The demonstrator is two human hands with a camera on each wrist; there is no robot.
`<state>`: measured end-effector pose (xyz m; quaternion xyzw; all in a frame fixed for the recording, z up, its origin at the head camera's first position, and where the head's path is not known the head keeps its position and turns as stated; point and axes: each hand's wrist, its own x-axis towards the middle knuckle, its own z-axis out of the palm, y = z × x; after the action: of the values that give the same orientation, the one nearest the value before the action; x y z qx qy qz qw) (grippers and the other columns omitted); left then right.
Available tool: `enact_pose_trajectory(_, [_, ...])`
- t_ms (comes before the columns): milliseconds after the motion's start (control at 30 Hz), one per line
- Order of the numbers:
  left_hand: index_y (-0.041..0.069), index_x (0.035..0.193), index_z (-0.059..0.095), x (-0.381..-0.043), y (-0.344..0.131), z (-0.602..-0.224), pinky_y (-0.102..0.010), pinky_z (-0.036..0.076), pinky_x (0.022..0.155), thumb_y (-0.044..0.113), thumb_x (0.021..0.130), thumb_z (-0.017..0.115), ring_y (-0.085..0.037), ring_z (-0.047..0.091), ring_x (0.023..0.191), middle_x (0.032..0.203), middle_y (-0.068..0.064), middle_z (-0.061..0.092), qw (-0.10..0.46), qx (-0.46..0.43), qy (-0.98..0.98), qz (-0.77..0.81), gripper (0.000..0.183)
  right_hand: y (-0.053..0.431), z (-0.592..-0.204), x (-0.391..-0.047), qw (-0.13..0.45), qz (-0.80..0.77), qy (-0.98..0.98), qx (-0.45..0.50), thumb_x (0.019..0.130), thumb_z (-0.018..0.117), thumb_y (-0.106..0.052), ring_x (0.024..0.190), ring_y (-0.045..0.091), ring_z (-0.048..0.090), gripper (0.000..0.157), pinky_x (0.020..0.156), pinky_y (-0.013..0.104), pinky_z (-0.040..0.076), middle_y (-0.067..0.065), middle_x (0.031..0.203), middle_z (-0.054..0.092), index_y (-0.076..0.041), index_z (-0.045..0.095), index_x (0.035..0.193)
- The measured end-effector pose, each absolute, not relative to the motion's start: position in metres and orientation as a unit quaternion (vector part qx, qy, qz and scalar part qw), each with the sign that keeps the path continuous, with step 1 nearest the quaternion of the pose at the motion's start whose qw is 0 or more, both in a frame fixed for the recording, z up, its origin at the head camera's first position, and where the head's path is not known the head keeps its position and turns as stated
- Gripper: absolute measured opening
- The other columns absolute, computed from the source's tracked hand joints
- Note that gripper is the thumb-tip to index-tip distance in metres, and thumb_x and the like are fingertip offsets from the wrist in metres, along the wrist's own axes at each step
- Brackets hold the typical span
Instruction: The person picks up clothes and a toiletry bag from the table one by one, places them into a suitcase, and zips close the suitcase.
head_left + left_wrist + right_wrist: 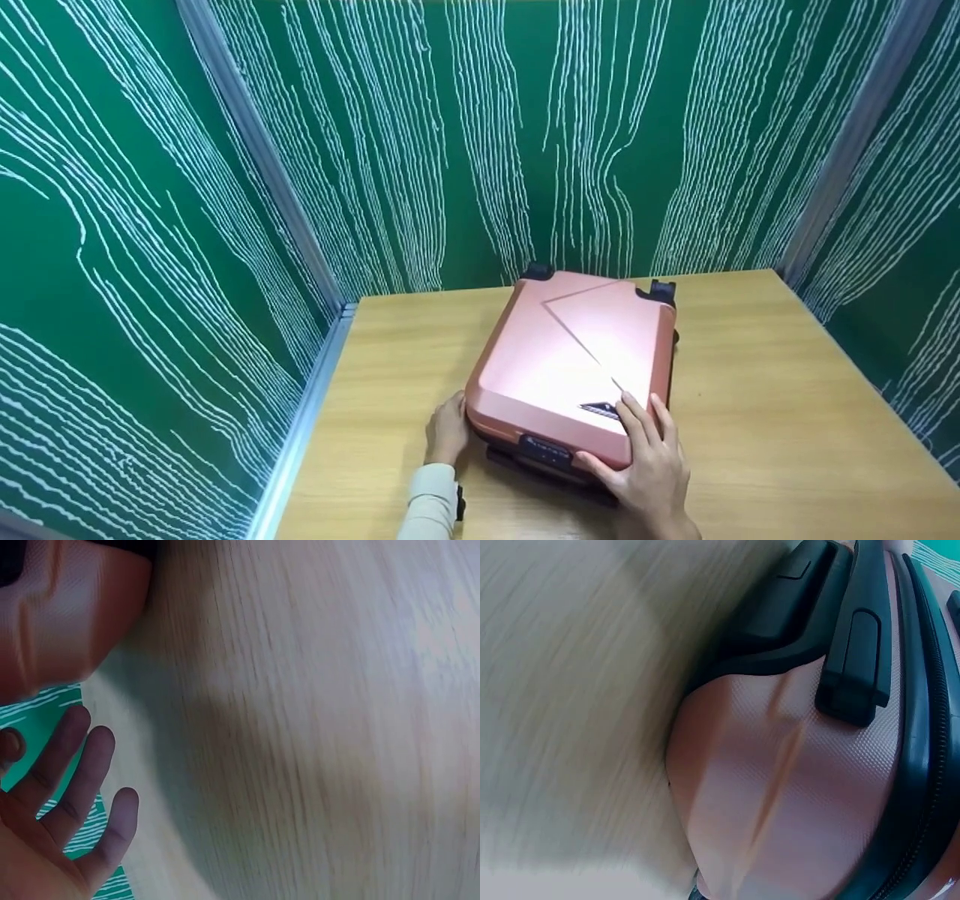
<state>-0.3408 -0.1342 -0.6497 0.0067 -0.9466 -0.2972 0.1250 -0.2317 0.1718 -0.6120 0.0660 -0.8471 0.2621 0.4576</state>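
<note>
A pink hard-shell suitcase [525, 360] lies flat, its wheels [661, 291] at the far end and a dark lock [546, 448] on the near end. My left hand [448, 429] is at its near left corner. In the left wrist view that hand's fingers [79, 791] are spread and lightly bent just beside the shell. Fairly straight fingers of my right hand [651, 465] rest on the near right corner, the thumb at the front edge. The right wrist view shows the black carry handle [859, 637] and the zipper [939, 727]; the right hand is out of that frame.
The suitcase sits on a light wooden table [772, 420]. Green panels with white wavy lines [390, 150] stand behind and on both sides, joined by grey metal posts [262, 142]. The suitcase's far end is close to the back panel.
</note>
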Motion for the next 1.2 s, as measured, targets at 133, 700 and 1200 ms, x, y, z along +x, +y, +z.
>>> enact_pose_trajectory(133, [0.019,0.096,0.067,-0.339,-0.134,-0.649,-0.058,0.055,0.071,0.028,0.107,0.047,-0.042,0.073,0.094,0.1,-0.014,0.077,0.127,0.013,-0.947,-0.294,0.024,0.173,-0.614,-0.231,0.454,0.253,-0.852,0.057,0.058,0.08,-0.075,0.141,0.033,0.048,0.097,0.079,0.057,0.055,-0.001,0.142,0.064,-0.016,0.068,0.134])
enact_pose_trajectory(700, [0.02,0.09,0.065,-0.334,-0.135,-0.646,-0.054,0.053,0.064,0.031,0.107,0.047,-0.041,0.074,0.09,0.096,-0.012,0.077,0.115,0.014,-0.946,-0.301,0.027,0.171,-0.613,-0.229,0.471,0.235,-0.849,0.051,0.061,0.075,-0.079,0.135,0.036,0.052,0.098,0.076,0.057,0.055,0.0,0.139,0.066,-0.016,0.068,0.134])
enact_pose_trajectory(1200, [0.023,0.079,0.058,-0.318,-0.134,-0.646,-0.044,0.049,0.06,0.026,0.106,0.051,-0.027,0.07,0.075,0.081,-0.001,0.07,0.12,0.02,-0.937,-0.326,0.028,0.179,-0.611,-0.229,0.46,0.231,-0.855,0.06,0.058,0.078,-0.077,0.135,0.035,0.052,0.099,0.055,0.049,0.055,0.0,0.139,0.066,-0.018,0.066,0.137])
